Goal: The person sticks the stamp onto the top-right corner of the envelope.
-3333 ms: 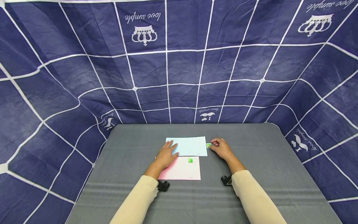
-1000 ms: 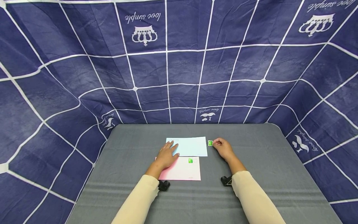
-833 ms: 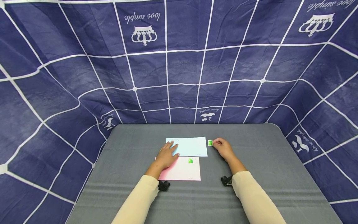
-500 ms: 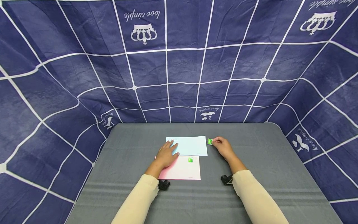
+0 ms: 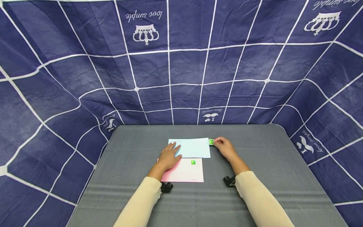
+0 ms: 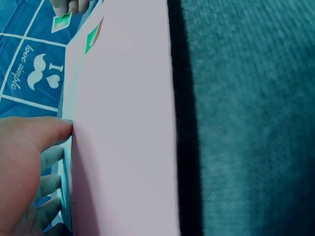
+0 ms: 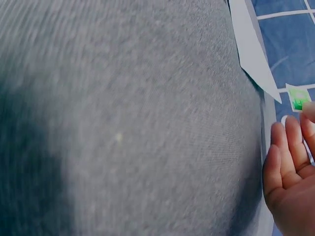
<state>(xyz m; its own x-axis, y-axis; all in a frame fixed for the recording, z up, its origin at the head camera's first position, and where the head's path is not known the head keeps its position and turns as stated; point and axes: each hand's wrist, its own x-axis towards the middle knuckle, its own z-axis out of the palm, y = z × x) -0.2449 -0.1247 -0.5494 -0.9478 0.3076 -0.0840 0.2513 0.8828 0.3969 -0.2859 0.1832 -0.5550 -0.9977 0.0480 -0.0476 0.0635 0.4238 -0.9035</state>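
A light blue envelope [image 5: 194, 148] lies flat, its near edge along the far edge of a pink envelope [image 5: 184, 171]. The pink one bears a green stamp [image 5: 193, 162] near its upper right corner. My left hand [image 5: 168, 157] rests with spread fingers on the left part of both envelopes; in the left wrist view its thumb [image 6: 54, 130] lies at the pink envelope's edge. Between thumb and finger, my right hand [image 5: 225, 147] pinches a second green stamp [image 5: 211, 142] with a white border, right at the blue envelope's upper right corner. The right wrist view shows this stamp [image 7: 298, 98] held up past the envelope corner.
Grey cloth covers the table [image 5: 255, 195]. A dark blue curtain [image 5: 187, 69] with white lines rises behind it and along both sides. Black wrist cameras [image 5: 166, 187] sit below each sleeve cuff.
My right hand has moved slightly left with the stamp, from a gap beside the blue envelope to its right edge. The left hand and both envelopes have stayed in place.
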